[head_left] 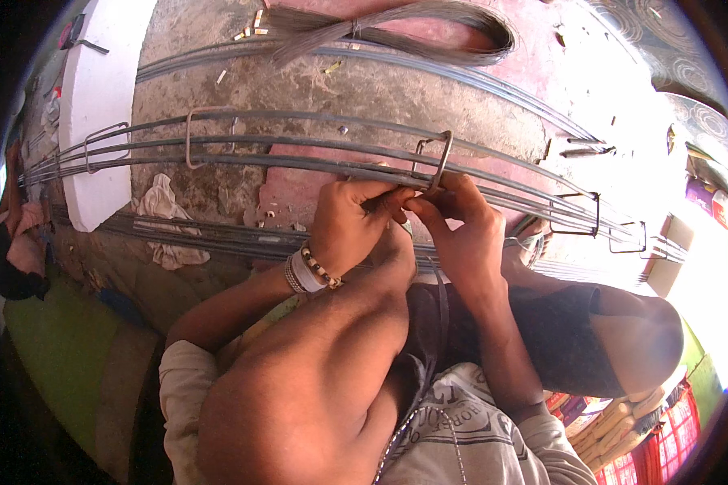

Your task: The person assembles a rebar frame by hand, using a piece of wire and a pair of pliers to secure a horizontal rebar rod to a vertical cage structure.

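left hand [340,222] and right hand [466,230] meeting at the near side of the rods [299,140], both curling nearly closed, whether they're gripping anything i can't tell, loop [443,158] ringing the rods beside them, wire bundle [340,34] lying beyond the rods

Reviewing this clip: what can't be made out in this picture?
All in the head view:
- What, if anything, the left hand and right hand pinch between their fingertips: covered by the fingers.
- Lower end of the metal loop at the right hand: hidden behind its fingers.
- Left ends of the steel rods: too small near the rim.
- Much of another person, far left: cut off by the dark lens edge.
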Tool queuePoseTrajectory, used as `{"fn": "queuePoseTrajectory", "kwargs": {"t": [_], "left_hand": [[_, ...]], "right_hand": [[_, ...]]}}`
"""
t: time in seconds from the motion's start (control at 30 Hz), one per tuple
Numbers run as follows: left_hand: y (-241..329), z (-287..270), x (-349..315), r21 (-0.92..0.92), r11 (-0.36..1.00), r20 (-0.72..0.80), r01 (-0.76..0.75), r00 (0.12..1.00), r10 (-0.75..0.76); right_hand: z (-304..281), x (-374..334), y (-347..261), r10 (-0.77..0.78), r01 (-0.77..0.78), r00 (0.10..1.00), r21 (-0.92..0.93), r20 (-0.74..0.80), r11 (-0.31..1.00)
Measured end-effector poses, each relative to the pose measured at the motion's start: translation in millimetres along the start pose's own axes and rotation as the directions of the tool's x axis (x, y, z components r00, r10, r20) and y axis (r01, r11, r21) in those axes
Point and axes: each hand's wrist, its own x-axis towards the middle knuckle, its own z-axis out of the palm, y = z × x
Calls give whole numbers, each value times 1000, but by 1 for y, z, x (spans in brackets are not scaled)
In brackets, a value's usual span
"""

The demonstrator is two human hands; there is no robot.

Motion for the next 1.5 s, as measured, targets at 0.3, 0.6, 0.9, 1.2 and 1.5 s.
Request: {"fn": "queuePoseTrajectory", "kwargs": {"t": [0.3,0.6,0.9,1.2,1.5], "left_hand": [[-23,3,-10,-635,622,195,458,874,-444],[-21,3,-10,-367,930,-71,22,996,-51],[-21,3,-1,-230,971,-112,-63,993,38],[51,-36,22,635,599,118,-487,828,548],[48,-25,45,579,685,211,-441,893,397]], "right_hand": [[10,0,8,-35,32,994,-33,-105,999],[13,3,13,-16,13,991,-23,-130,1000],[20,3,16,-90,80,975,-57,-205,995],[20,1,20,-133,116,964,-85,-232,990],[19,2,13,-80,71,976,-49,-204,996]]}}
